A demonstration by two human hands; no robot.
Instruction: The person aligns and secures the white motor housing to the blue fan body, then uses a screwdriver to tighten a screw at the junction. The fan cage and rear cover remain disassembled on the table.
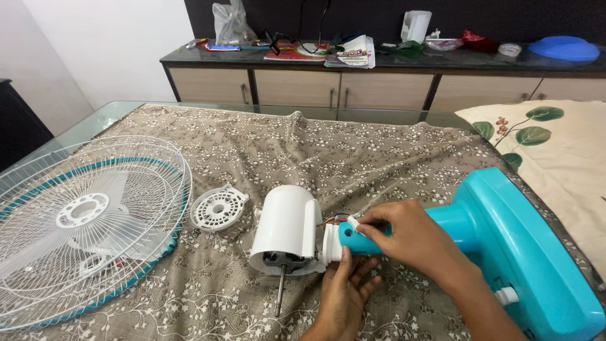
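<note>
Hands are working at the neck of a dismantled fan lying on the patterned cloth [391,158]. The right hand [410,237] is gripping the turquoise stand pole [442,224] and pinching a small white piece at its tip. The left hand [344,284] is holding the pole's white collar from below, just beside the white motor housing [287,227]. The wire fan guard [88,221] is lying well apart, at the left.

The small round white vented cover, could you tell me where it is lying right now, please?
In the head view, the round white vented cover lies flat on the patterned cloth, left of centre, between the wire fan guard and the white motor housing.
</note>
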